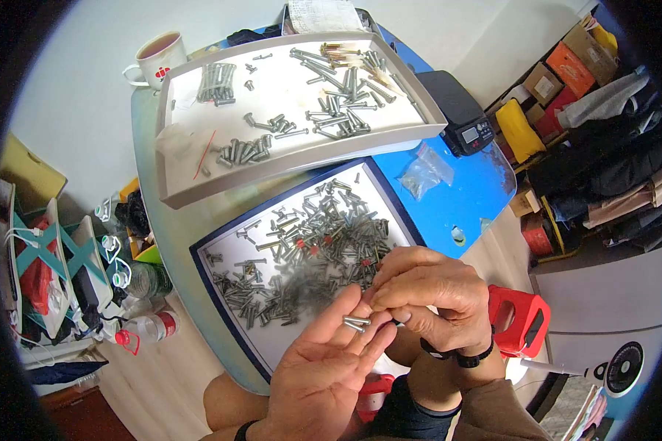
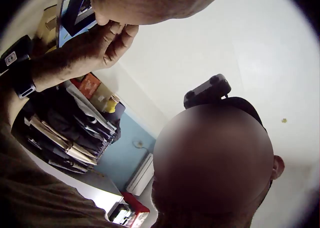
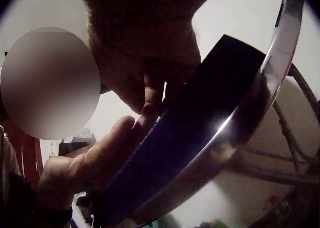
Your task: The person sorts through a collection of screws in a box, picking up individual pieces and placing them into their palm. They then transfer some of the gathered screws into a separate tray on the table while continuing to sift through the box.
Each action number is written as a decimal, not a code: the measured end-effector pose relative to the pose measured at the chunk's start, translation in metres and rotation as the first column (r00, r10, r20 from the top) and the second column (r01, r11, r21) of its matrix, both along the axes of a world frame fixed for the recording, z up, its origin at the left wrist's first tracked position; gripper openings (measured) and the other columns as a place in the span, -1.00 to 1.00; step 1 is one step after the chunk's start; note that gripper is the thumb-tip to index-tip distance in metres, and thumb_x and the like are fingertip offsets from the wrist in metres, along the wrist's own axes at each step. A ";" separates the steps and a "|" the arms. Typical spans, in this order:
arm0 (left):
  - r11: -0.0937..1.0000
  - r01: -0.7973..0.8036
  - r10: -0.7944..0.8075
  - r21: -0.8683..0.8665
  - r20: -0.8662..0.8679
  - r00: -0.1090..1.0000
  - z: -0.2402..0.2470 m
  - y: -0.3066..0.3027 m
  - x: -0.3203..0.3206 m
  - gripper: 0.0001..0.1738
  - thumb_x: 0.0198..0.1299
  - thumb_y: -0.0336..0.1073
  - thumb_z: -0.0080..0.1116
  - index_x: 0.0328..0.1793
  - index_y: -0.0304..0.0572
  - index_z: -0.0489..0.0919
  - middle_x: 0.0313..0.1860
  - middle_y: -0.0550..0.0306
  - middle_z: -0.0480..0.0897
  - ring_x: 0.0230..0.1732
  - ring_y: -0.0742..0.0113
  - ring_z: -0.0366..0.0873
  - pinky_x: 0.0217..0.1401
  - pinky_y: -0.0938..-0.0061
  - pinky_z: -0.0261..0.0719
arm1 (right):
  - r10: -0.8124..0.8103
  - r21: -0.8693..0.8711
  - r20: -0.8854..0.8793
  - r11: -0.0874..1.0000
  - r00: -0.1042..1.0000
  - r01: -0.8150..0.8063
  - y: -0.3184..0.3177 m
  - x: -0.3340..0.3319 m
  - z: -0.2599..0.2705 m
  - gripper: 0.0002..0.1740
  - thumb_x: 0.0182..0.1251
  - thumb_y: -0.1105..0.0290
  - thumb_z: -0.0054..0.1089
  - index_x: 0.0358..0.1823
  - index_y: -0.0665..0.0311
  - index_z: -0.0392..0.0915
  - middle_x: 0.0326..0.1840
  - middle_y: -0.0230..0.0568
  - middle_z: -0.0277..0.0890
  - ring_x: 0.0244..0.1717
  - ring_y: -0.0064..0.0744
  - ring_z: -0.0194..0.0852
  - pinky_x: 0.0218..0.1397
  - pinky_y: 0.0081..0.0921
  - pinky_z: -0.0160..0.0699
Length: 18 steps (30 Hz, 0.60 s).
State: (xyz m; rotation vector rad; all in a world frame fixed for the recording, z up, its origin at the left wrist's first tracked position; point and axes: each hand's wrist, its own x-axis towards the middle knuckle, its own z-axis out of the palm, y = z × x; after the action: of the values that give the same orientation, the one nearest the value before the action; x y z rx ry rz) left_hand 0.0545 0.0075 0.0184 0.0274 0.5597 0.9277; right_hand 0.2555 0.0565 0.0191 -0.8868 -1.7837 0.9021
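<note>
My left hand [image 1: 320, 367] is turned palm up over the near side of a blue-rimmed box lid [image 1: 232, 323], and a few short silver screws [image 1: 357, 321] lie across its fingers. Right at its fingertips, my right hand [image 1: 438, 294] has its thumb and fingers drawn together in a pinch. A small metal piece [image 1: 398, 323], seemingly a screw, peeks out by the thumb; the rest is hidden by fingers. Behind both hands, a heap of mixed screws [image 1: 331, 235] spreads over the lid's white floor. The right wrist view shows the hands meeting, dark against the light.
Beyond the lid stands a white tray [image 1: 301, 158] with sorted groups of bolts. A mug [image 1: 160, 60] is at back left, a black scale [image 1: 460, 110] at back right. On the blue table [image 1: 478, 187] lies a small plastic bag [image 1: 425, 173]. Right of the hands is a red object [image 1: 518, 320].
</note>
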 end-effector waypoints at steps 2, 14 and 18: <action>1.000 -0.005 0.005 -0.013 -0.009 1.000 0.001 -0.002 0.000 -0.26 0.35 -0.66 -0.01 0.70 -0.38 0.22 0.62 -0.23 0.37 0.64 -0.09 0.33 0.82 -0.05 0.09 | 0.040 0.019 0.029 0.999 0.999 -0.041 0.000 0.006 -0.001 -0.81 0.29 0.46 0.46 -0.11 0.37 0.79 -0.19 -0.10 0.80 -0.08 -0.02 0.72 0.04 -0.16 0.69; 0.998 -0.060 0.058 0.011 0.088 0.994 -0.010 0.001 0.004 -0.41 0.51 -0.61 -0.03 0.65 -0.37 0.32 0.51 -0.13 0.52 0.54 0.02 0.49 0.74 0.09 0.32 | 0.053 0.022 0.025 0.998 0.998 -0.054 0.004 0.009 -0.007 -0.79 0.26 0.57 0.45 -0.07 0.34 0.80 -0.14 -0.10 0.79 -0.02 0.01 0.72 0.05 -0.18 0.70; 0.995 -0.102 0.101 -0.004 0.199 0.975 -0.011 0.004 0.000 -0.47 0.60 -0.42 -0.08 0.62 -0.48 0.32 0.53 -0.27 0.48 0.58 -0.11 0.42 0.78 0.03 0.21 | 0.004 0.075 -0.011 0.997 1.000 -0.003 0.004 0.010 -0.007 -0.85 0.27 0.58 0.43 -0.13 0.35 0.80 -0.20 -0.11 0.79 -0.06 0.01 0.74 0.05 -0.17 0.69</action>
State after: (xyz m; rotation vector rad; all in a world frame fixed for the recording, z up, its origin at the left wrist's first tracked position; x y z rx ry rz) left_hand 0.0550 0.0113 0.0078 -0.0889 0.3746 1.0190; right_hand 0.2655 0.0607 0.0118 -0.8295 -1.7986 0.8355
